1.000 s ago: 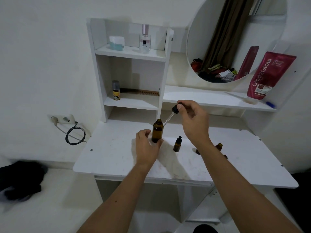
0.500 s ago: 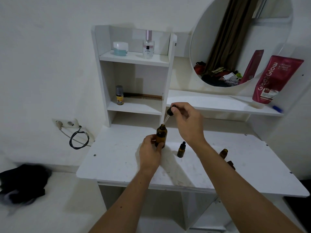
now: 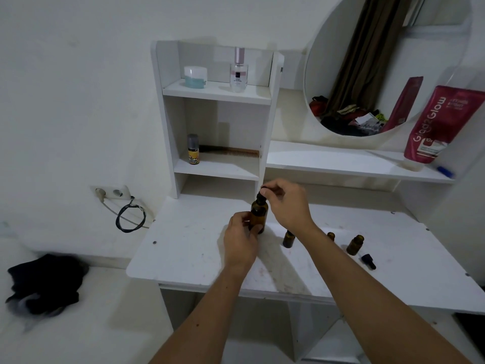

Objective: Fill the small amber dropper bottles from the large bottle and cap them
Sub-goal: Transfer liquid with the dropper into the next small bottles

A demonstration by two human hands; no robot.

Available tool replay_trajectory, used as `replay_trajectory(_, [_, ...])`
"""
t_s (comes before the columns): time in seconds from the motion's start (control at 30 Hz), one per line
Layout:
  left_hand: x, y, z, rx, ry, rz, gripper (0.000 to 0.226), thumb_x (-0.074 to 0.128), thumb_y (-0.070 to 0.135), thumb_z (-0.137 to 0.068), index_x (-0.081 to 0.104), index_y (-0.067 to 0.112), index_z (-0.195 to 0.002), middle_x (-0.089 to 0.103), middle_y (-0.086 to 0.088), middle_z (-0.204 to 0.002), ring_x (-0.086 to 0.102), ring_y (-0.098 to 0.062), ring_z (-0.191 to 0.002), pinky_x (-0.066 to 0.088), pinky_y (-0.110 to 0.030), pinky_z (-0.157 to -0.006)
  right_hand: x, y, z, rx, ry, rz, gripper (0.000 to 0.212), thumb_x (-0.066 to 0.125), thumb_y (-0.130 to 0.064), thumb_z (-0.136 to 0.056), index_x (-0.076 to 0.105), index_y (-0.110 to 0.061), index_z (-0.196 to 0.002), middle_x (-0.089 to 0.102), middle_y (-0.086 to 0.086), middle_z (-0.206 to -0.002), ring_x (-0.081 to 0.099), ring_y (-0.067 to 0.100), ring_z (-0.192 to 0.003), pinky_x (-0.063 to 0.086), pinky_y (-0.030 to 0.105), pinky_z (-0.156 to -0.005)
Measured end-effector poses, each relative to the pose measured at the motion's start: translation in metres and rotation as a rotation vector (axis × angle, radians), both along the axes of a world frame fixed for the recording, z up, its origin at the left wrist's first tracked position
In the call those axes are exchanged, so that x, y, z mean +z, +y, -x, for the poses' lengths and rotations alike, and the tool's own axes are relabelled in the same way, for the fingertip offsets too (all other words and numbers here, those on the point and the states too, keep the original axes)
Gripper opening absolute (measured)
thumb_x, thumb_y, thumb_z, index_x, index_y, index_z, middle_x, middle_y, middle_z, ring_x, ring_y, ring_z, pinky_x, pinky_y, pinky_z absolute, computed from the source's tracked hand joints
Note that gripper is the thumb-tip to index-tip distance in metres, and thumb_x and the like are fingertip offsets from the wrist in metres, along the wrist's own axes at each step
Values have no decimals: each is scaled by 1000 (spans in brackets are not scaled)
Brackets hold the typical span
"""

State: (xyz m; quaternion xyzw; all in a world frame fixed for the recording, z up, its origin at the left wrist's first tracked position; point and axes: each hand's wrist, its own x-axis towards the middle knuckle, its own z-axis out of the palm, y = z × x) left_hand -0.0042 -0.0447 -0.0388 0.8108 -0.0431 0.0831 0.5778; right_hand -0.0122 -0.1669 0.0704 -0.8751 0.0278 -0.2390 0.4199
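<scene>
The large amber bottle [image 3: 259, 214] stands on the white desk [image 3: 189, 248]. My left hand [image 3: 242, 237] grips its lower body. My right hand [image 3: 284, 203] pinches the black dropper cap [image 3: 262, 194], which sits down on the bottle's neck. Three small amber bottles stand to the right: one [image 3: 288, 239] partly behind my right wrist, one [image 3: 331, 235] peeking over my forearm, and an uncapped one [image 3: 354, 244] further right. A loose black dropper cap [image 3: 368, 261] lies near that last bottle.
A white shelf unit [image 3: 217, 93] at the back holds a jar, a perfume bottle, a small yellow-labelled bottle and a comb. A round mirror [image 3: 380, 61] and a red tube [image 3: 441, 124] sit on the right. A socket with a cable [image 3: 130, 216] hangs at the left.
My right hand has lowered the dropper from above and beside the large bottle down into its neck. My left hand stays on the bottle.
</scene>
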Motion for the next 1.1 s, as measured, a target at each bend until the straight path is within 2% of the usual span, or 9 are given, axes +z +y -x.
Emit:
replay_trajectory(0.13, [1,0,1,-9,4,7,33,69,19,-96,60,20,-128,68,5,-123,65,-13,-110,55,-32,-100,-8,2,2,-21,-44,0,6,72,-12,-94,75,-16,-90,70,-12,-81,64,-9,-77,46,2,-71])
replay_trajectory(0.3, [-2,1,0,-14,-4,19,31,70,18,-95,61,20,-125,68,6,-121,65,-10,-107,56,-28,-95,-15,7,2,-38,-81,16,7,71,-10,-93,74,-16,-89,72,-8,-83,67,1,-80,50,6,-74])
replay_trajectory(0.6, [0,1,1,-14,8,6,30,67,15,-97,60,21,-126,68,5,-123,64,-13,-109,54,-26,-95,-13,8,8,-51,-110,-63,9,68,-15,-97,74,-19,-102,72,-10,-92,66,-3,-87,47,1,-78])
replay_trajectory(0.73, [-1,3,2,-24,2,6,32,69,19,-95,59,22,-125,67,6,-122,64,-12,-109,55,-32,-96,3,8,13,-43,-152,-128,12,67,-16,-98,74,-19,-107,71,-15,-93,65,-10,-88,47,2,-80])
replay_trajectory(0.87, [2,5,5,-26,20,-17,41,73,27,-93,56,22,-130,63,9,-124,60,-9,-105,49,-22,-90,27,6,22,-41,-258,-164,12,67,-17,-99,74,-14,-108,74,-11,-97,68,-6,-91,50,8,-85])
replay_trajectory(1.0, [6,6,15,5,24,4,50,77,28,-91,52,20,-134,59,9,-125,59,-9,-109,51,-22,-92,45,-7,37,-57,-333,-203,16,67,-17,-99,73,-11,-112,75,-5,-102,70,2,-95,55,16,-89])
replay_trajectory(1.1, [6,8,25,33,-1,37,51,80,31,-87,54,21,-130,61,8,-119,60,-9,-105,48,-12,-83,49,-27,53,-91,-381,-195,16,67,-16,-99,73,-10,-113,75,-2,-102,71,6,-96,56,17,-89])
